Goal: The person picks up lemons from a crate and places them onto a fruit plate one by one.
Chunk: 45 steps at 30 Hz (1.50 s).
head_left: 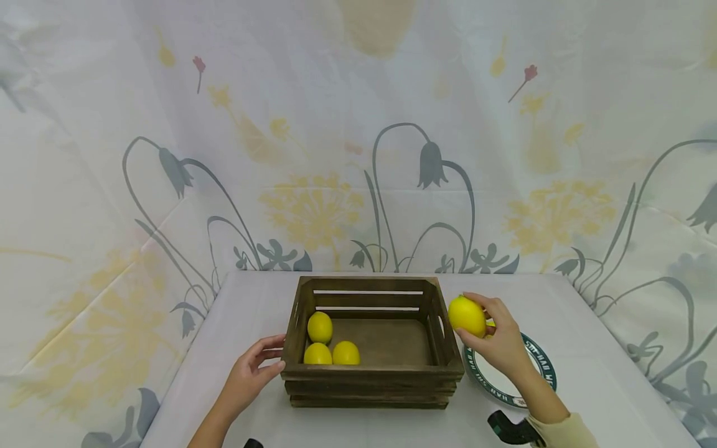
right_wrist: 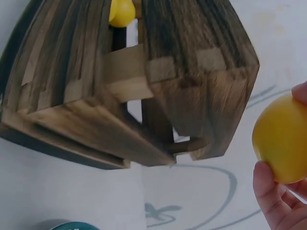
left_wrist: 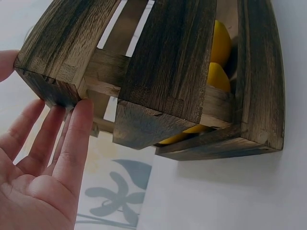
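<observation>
Right hand (head_left: 500, 341) holds a lemon (head_left: 467, 316) in the air just off the right end of the wooden crate (head_left: 372, 372), at about rim height; fingers curl round its far side, thumb underneath. In the right wrist view only two fingertips and part of the lemon (right_wrist: 281, 139) show, cut by the frame edge.

Left hand (head_left: 250, 374) sits at the crate's left front corner, fingers straight and slightly spread, tips touching the wood. Left wrist view confirms: fingers (left_wrist: 72, 143) lie against the corner post, palm open, gripping nothing.

Three lemons (head_left: 329, 343) lie in the crate's left half; its right half is bare floor. Through the slats in the wrist views they show only as yellow slivers.

A plate (head_left: 540, 361) with a green lettered rim lies on the counter (head_left: 605, 379) under the right wrist, mostly hidden by hand and forearm; lettering unreadable. A yellow patch behind the fingers cannot be identified.

Crate stands mid-counter, open surface on both sides and behind. Flowered cloth (head_left: 358, 143) hangs at the back.
</observation>
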Each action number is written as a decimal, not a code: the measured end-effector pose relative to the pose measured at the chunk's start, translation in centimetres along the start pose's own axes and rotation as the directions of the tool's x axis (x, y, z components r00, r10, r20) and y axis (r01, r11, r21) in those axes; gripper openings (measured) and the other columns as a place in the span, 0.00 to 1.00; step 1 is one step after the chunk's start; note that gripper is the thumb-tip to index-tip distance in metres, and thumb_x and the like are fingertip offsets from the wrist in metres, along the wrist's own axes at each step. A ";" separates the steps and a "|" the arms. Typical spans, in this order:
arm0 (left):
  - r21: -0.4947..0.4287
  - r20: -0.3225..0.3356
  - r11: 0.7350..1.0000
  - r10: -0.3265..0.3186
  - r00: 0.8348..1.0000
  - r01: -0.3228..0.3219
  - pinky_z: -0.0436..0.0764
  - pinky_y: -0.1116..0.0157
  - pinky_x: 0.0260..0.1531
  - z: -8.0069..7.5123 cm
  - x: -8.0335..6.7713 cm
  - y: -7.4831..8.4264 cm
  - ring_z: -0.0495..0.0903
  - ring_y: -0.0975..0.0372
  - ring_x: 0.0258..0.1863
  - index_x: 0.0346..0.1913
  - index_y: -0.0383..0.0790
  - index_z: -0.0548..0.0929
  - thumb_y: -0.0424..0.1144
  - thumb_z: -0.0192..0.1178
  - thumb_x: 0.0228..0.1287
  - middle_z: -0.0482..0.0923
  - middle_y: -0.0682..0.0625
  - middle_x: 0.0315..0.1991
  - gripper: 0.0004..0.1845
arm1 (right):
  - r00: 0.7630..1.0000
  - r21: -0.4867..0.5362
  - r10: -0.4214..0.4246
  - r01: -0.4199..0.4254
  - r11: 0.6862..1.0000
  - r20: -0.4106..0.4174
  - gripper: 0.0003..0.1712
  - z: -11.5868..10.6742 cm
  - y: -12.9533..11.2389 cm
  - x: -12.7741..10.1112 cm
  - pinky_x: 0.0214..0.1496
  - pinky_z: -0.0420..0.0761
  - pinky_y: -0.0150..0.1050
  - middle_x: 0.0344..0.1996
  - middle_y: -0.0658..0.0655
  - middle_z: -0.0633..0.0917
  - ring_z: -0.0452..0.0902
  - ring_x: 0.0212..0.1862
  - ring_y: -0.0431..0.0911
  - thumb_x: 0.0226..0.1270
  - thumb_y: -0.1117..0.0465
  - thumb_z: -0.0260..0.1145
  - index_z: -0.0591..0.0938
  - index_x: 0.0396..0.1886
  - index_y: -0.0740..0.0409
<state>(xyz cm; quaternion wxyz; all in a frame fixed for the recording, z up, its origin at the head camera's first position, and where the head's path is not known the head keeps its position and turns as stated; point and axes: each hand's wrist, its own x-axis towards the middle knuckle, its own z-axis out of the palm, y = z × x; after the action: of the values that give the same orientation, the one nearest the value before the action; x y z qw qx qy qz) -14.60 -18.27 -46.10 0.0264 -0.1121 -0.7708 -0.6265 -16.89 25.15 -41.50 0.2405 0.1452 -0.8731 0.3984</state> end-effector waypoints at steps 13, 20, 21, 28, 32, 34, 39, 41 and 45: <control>-0.001 0.004 1.000 0.004 1.000 -0.004 0.77 0.70 0.44 0.0 0.0 -0.1 0.74 0.64 0.47 0.57 0.31 0.73 0.31 0.61 0.60 0.72 0.40 0.55 0.22 | 0.998 -0.032 0.063 -0.064 0.997 -0.020 0.34 -1.2 2.4 -1.7 0.31 0.77 0.29 0.41 0.56 0.73 0.64 0.36 0.42 0.45 0.69 0.74 0.75 0.56 0.58; -0.002 0.002 1.000 0.004 1.000 -0.004 0.77 0.70 0.44 0.0 0.0 -0.1 0.74 0.64 0.47 0.57 0.31 0.73 0.31 0.61 0.60 0.72 0.40 0.55 0.22 | 0.995 -0.077 0.095 -0.098 0.992 -0.042 0.34 -1.6 3.4 -2.3 0.30 0.76 0.28 0.39 0.58 0.73 0.64 0.37 0.43 0.45 0.69 0.74 0.74 0.56 0.61; -0.002 0.003 1.000 0.003 1.000 -0.003 0.77 0.70 0.44 0.0 0.0 0.0 0.74 0.64 0.47 0.57 0.31 0.73 0.31 0.61 0.60 0.72 0.40 0.55 0.22 | 0.994 -0.084 0.103 -0.107 0.991 -0.042 0.33 -1.6 3.5 -2.4 0.30 0.75 0.28 0.39 0.58 0.73 0.64 0.37 0.44 0.46 0.68 0.74 0.74 0.56 0.61; -0.007 0.005 1.000 0.001 1.000 -0.001 0.77 0.70 0.44 0.0 0.0 -0.1 0.74 0.64 0.47 0.57 0.31 0.72 0.31 0.61 0.60 0.72 0.40 0.55 0.22 | 0.986 -0.130 0.163 -0.167 0.977 -0.043 0.32 -1.8 4.8 -3.3 0.27 0.74 0.28 0.37 0.59 0.73 0.65 0.36 0.48 0.48 0.66 0.73 0.74 0.56 0.62; -0.011 0.006 1.000 -0.003 1.000 0.003 0.77 0.70 0.44 0.0 0.0 -0.1 0.74 0.64 0.47 0.57 0.31 0.72 0.31 0.61 0.60 0.72 0.40 0.55 0.22 | 0.984 -0.161 0.168 -0.175 0.971 -0.058 0.33 -1.9 5.7 -3.9 0.26 0.74 0.28 0.36 0.57 0.74 0.63 0.34 0.44 0.48 0.66 0.73 0.74 0.56 0.62; -0.012 0.006 1.000 -0.004 1.000 0.004 0.77 0.71 0.44 0.0 0.0 -0.1 0.74 0.64 0.48 0.58 0.31 0.72 0.31 0.61 0.60 0.72 0.40 0.55 0.22 | 0.983 -0.170 0.171 -0.179 0.969 -0.064 0.33 -1.9 6.2 -4.2 0.26 0.74 0.28 0.36 0.57 0.74 0.62 0.34 0.42 0.48 0.66 0.73 0.74 0.56 0.63; -0.010 0.006 1.000 -0.003 1.000 0.003 0.77 0.70 0.45 0.0 0.0 0.0 0.74 0.64 0.48 0.58 0.31 0.72 0.31 0.61 0.60 0.72 0.40 0.55 0.22 | 0.976 -0.196 0.210 -0.219 0.956 -0.067 0.33 -2.2 7.6 -4.8 0.27 0.73 0.29 0.40 0.61 0.76 0.64 0.35 0.43 0.49 0.64 0.73 0.74 0.57 0.64; -0.009 0.006 1.000 -0.002 1.000 0.002 0.77 0.70 0.45 0.0 0.0 0.0 0.74 0.64 0.48 0.58 0.31 0.72 0.31 0.61 0.60 0.72 0.40 0.55 0.22 | 0.972 -0.210 0.228 -0.236 0.949 -0.064 0.33 -2.4 8.2 -4.9 0.30 0.73 0.31 0.43 0.64 0.76 0.66 0.37 0.46 0.49 0.63 0.73 0.73 0.57 0.64; -0.004 0.005 1.000 -0.001 1.000 0.001 0.77 0.70 0.44 0.0 0.0 0.0 0.74 0.64 0.48 0.58 0.31 0.72 0.31 0.61 0.60 0.72 0.40 0.55 0.22 | 0.963 -0.233 0.266 -0.270 0.934 -0.051 0.34 -2.8 9.2 -5.1 0.36 0.73 0.39 0.45 0.67 0.75 0.69 0.39 0.52 0.51 0.62 0.73 0.72 0.58 0.65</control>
<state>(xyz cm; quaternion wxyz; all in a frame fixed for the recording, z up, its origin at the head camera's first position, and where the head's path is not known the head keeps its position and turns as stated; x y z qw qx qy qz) -14.55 -18.29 -46.10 0.0238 -0.1132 -0.7697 -0.6278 -15.79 33.48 -48.38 0.2078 -0.0088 -0.9239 0.3212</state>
